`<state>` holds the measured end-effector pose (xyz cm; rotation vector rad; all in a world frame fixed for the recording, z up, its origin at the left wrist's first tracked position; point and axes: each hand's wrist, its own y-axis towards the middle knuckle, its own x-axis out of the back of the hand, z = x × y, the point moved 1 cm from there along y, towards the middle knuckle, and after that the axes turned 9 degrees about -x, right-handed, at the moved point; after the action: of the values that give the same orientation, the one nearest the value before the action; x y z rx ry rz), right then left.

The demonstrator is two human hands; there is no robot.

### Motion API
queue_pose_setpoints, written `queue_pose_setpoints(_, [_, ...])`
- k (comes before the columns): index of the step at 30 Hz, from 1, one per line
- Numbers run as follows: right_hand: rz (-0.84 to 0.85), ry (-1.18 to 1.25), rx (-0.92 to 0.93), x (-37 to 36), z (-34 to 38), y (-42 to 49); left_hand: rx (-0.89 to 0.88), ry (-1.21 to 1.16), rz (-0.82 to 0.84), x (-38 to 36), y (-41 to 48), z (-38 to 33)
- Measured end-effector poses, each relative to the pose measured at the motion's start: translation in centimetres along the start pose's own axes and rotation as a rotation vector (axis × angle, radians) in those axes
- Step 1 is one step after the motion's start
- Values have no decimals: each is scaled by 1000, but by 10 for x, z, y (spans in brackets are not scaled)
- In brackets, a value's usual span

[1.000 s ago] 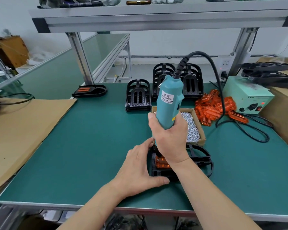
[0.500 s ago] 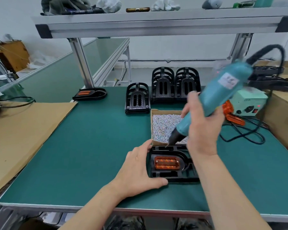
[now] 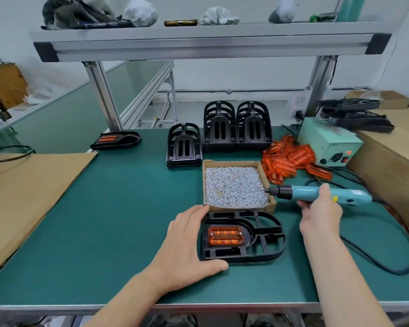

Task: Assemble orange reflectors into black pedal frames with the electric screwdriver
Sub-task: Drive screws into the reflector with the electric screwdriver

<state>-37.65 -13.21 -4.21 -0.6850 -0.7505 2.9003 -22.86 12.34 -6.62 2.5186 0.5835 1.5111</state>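
At the front of the green table (image 3: 116, 220), the left hand (image 3: 187, 241) lies open with its fingers spread. It touches the left end of the black pedal frame (image 3: 260, 241): the thumb lies along the near edge and the index finger reaches the far corner. An orange reflector (image 3: 225, 236) sits inside the left part of this frame. The right hand (image 3: 321, 213) is closed around the electric screwdriver (image 3: 316, 193), which lies almost level with its tip pointing left. The tip is at the right rim of the cardboard box (image 3: 270, 206) full of screws (image 3: 234, 185); I cannot tell if it touches them.

Behind the box stand stacks of pedal frames (image 3: 236, 128), and to their right lies a pile of loose reflectors (image 3: 291, 161) beside a pale green control unit (image 3: 328, 145). One assembled pedal (image 3: 116, 139) lies far left, near a cardboard sheet (image 3: 28, 190). The screwdriver's cable (image 3: 387, 267) loops on the table at the right.

The hand's own back hides its fingers on the screwdriver, and the things on the upper shelf (image 3: 198, 43) are blurred.
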Motion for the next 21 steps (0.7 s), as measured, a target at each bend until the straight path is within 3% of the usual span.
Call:
queue_pose_setpoints(5, [150, -160, -30, 7, 4, 10, -237, 138, -135, 1, -3, -10])
queue_pose_setpoints(8, [205, -361, -89, 17, 9, 15, -367, 225, -114, -1, 4, -16])
queue_pose_setpoints(12, [183, -514, -85, 24, 12, 16, -374, 284, -36, 1, 11, -22])
queue_pose_setpoints(17, [131, -797, 212, 29, -2, 8, -354, 247, 16, 5, 14, -29])
queue_pose_setpoints(21, [119, -850, 296, 32, -5, 3, -300, 139, 18, 14, 9, -34])
